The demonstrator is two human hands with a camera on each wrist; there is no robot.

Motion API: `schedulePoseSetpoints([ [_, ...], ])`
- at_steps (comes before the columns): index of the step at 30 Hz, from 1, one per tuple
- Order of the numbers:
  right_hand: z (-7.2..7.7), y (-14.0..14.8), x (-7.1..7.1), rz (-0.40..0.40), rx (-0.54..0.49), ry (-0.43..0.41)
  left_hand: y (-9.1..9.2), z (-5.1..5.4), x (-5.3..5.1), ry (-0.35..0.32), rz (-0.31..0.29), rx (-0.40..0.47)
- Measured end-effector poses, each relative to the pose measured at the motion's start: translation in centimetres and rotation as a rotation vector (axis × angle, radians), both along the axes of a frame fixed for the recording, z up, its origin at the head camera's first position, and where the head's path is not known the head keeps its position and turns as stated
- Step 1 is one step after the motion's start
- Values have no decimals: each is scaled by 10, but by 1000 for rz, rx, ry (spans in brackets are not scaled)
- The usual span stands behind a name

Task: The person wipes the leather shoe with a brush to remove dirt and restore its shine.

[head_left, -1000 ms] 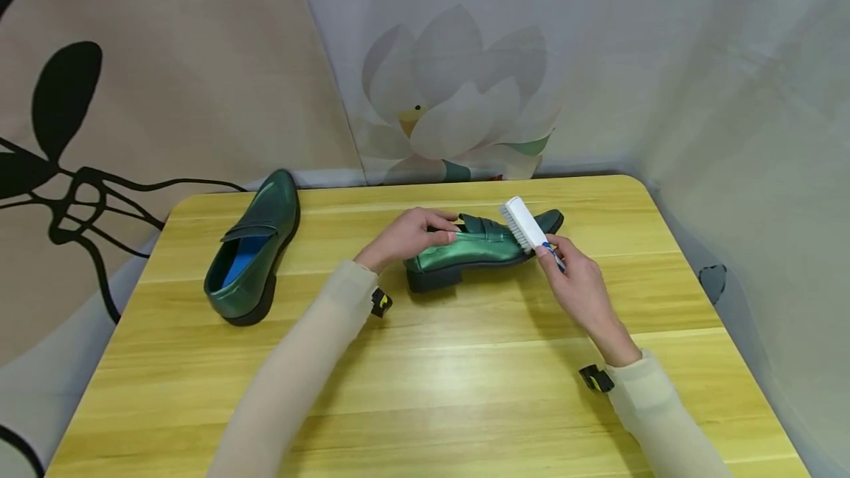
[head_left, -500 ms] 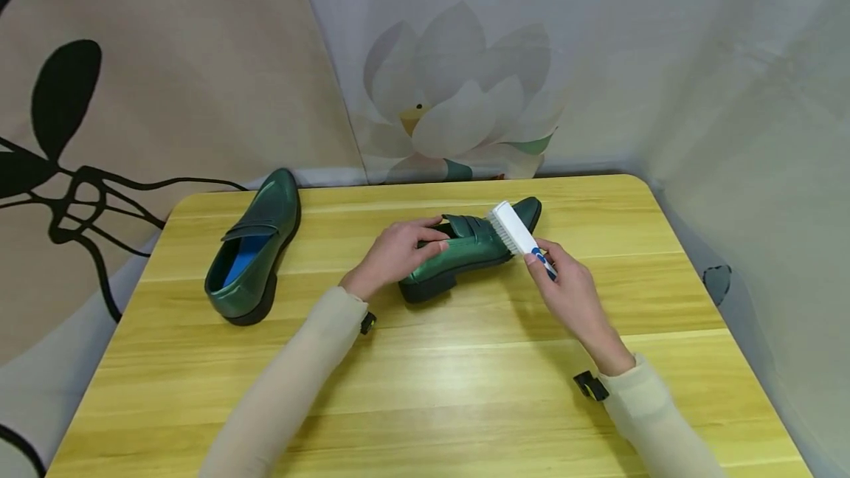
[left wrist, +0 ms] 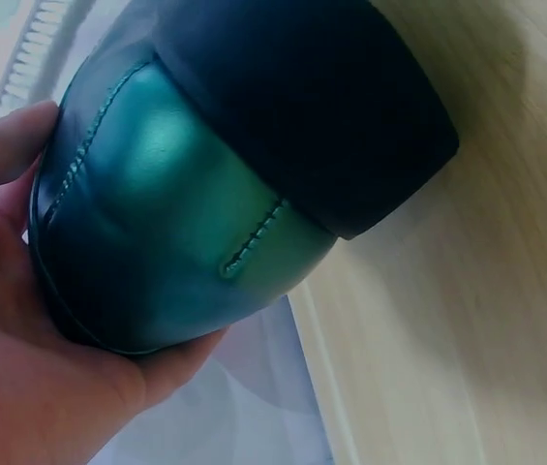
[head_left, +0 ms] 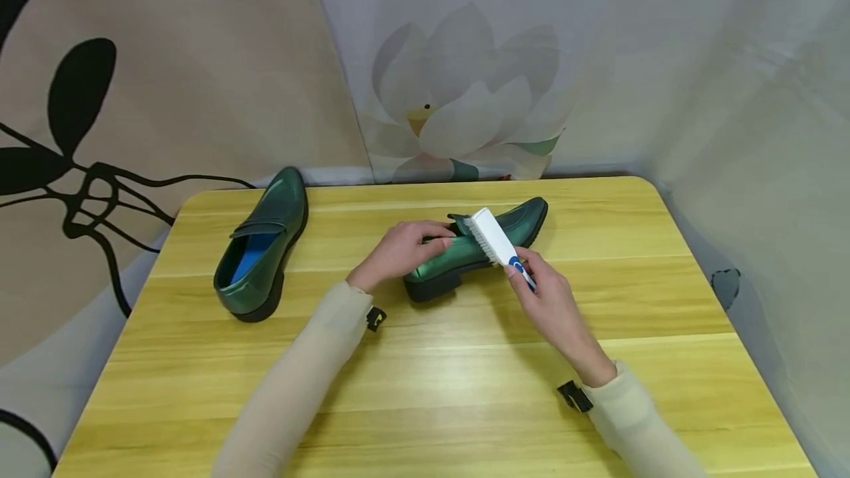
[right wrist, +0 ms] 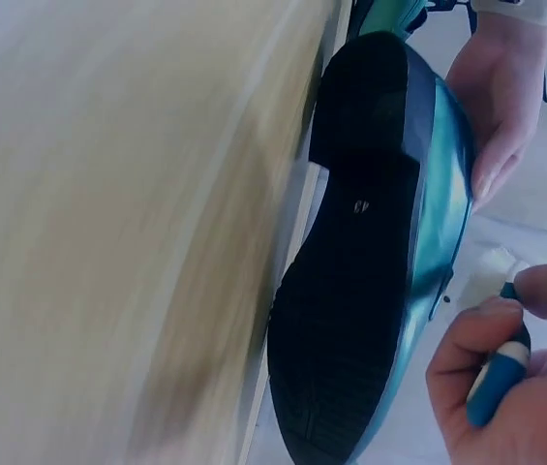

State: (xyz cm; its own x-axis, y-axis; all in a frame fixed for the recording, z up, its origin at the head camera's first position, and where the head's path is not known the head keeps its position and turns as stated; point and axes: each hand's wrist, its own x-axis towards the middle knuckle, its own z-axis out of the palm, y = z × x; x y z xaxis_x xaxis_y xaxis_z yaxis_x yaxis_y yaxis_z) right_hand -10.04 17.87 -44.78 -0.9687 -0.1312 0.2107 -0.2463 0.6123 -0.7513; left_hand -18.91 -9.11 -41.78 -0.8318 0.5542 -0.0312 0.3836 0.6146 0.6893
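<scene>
A green loafer (head_left: 465, 253) with a black sole is gripped at its heel opening by my left hand (head_left: 403, 251); in the left wrist view the thumb and fingers (left wrist: 21, 145) curl round the rim of the shoe (left wrist: 167, 194). My right hand (head_left: 551, 308) holds the blue-and-white handle of a white brush (head_left: 493, 236), its bristles against the near side of the shoe around the middle. The right wrist view shows the shoe's dark sole (right wrist: 350, 291) and the right hand (right wrist: 525, 368) round the blue handle (right wrist: 496, 383).
Another green loafer (head_left: 265, 242) with a blue insole stands at the left of the wooden table (head_left: 425, 404), toe towards the back. Behind the table hangs a pale cloth (head_left: 564, 57) printed with a flower and dark leaves.
The brush in my right hand has moved left along the shoe, from near the toe to around the middle. The shoe's toe has turned and shifted slightly back and left, my left hand still on it.
</scene>
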Motion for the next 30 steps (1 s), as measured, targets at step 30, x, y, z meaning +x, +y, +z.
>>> schedulePoseSetpoints([
  [30, -10, 17, -5, -22, 242, 125, -12, 2, -19, -315, 49, 201],
])
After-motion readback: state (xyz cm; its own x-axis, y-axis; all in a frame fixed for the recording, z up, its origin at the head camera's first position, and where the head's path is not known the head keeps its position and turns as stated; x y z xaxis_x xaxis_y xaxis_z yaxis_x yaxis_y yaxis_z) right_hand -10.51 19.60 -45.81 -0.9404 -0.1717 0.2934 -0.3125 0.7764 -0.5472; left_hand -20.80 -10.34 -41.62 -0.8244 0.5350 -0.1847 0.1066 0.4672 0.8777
